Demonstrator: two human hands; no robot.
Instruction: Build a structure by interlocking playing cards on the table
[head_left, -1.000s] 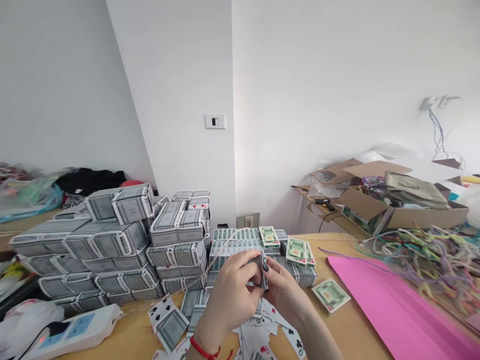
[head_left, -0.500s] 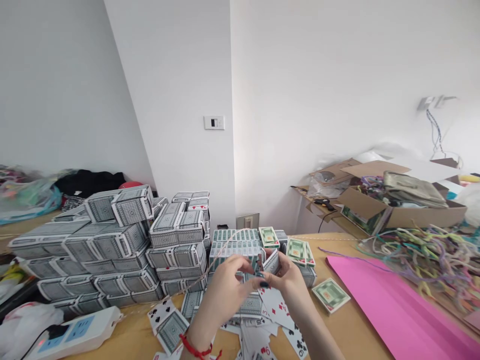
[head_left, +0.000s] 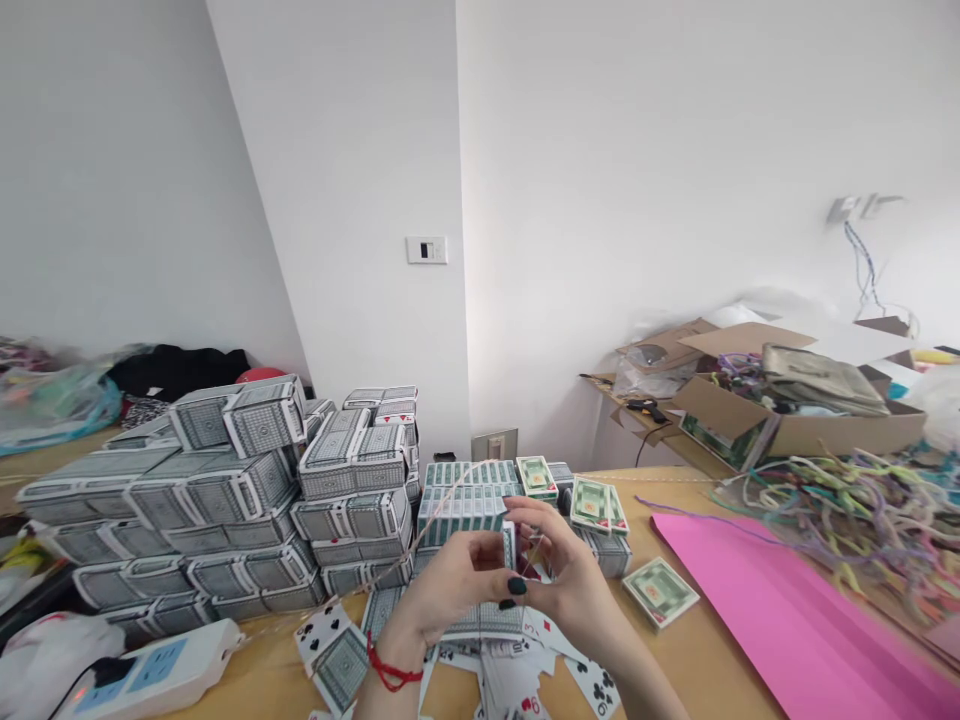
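Both of my hands meet above the middle of the table. My left hand, with a red string bracelet at the wrist, pinches a small folded playing card, seen nearly edge-on. My right hand curls around its far side, fingers on top and thumb below, and grips it too. Part of the card is hidden by my fingers. Under my hands lie loose playing cards, some face up. Just behind stands a block of folded green-backed cards.
Stacked blocks of folded grey-backed cards fill the left. A power strip lies front left. Green card packs sit to the right, beside a pink sheet. Tangled yarn and a cardboard box are farther right.
My right hand has turned and risen, its fingers now arching over the folded card. The card has shifted left and stands more edge-on between my hands.
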